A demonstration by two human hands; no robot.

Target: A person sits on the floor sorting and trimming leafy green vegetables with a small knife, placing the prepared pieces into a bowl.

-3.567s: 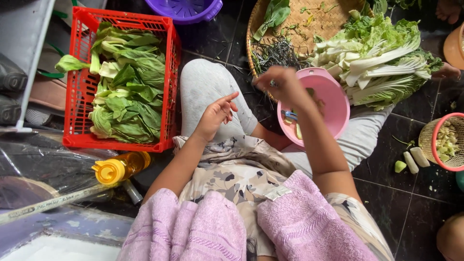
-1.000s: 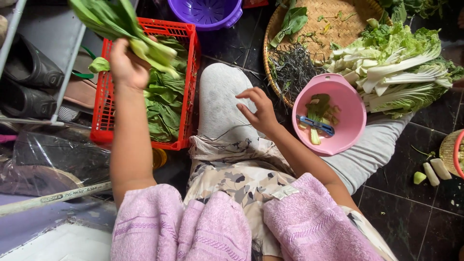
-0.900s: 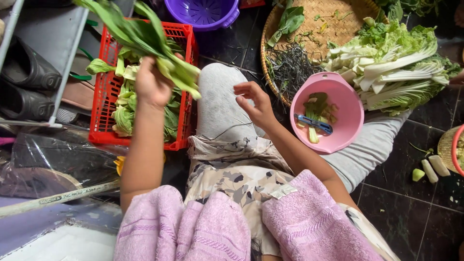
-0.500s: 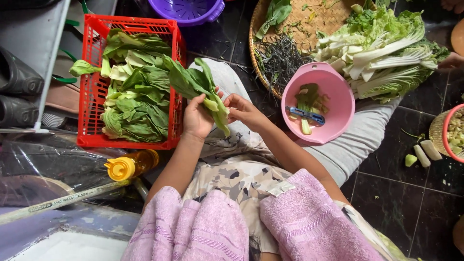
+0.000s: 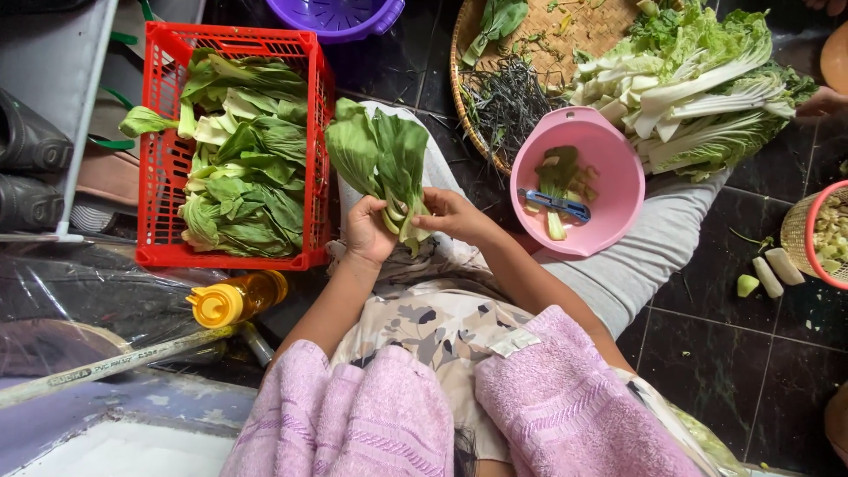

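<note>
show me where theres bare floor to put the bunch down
Dark tile between the grey trouser leg and the cut stems is bare. Crowded: red crate, woven tray, pink bowl. Both hands hold the greens.

Soft, even daylight, fairly bright, no hard shadows. Dark floor tiles (image 5: 707, 353) on the right give a faint sheen, no strong glare. Clear plastic sheet (image 5: 79, 291) near left catches pale reflections. Greens in the red crate (image 5: 159, 159) are sharp and saturated. Near pink towel (image 5: 565, 406) slightly soft. Mild wide-angle bending at the edges; far left corner is dim.
</note>
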